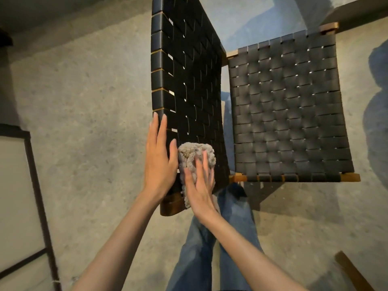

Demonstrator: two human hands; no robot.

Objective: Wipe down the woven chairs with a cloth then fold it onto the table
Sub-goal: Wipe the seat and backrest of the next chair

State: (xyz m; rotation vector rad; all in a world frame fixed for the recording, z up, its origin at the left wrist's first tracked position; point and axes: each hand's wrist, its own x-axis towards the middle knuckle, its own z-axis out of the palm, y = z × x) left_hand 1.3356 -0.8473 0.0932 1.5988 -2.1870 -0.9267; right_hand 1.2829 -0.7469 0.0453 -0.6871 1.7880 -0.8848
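Dark metal framing [35, 185] round a pale board [14, 196] stands far to the left of the upright woven panel [189, 70], well apart from it across the speckled concrete floor [94, 101].

Your left hand [160, 162] lies flat against the left edge of that panel, low down. Its fingers are straight and close together and hold nothing, and its thumb sits just beside the cloth.

The panel is made of black straps, and it rises away from you with its near end on a dark wooden foot [170, 204].

The cloth [195, 154], a fluffy grey-beige wad, is pressed onto the lower part of the panel's face, right of your left hand. Your right hand [201, 190] presses on it with spread, straight fingers that are not curled round it, so the top of the cloth bulges out above your fingertips.

Your jeans [235, 208] show below the panel, beneath your right wrist.

To the right of the panel, the woven seat [289, 112] of black straps lies level. A light wooden rail [350, 177] runs along its near edge.

Far right and lower, a wooden strip [352, 271] crosses the corner.
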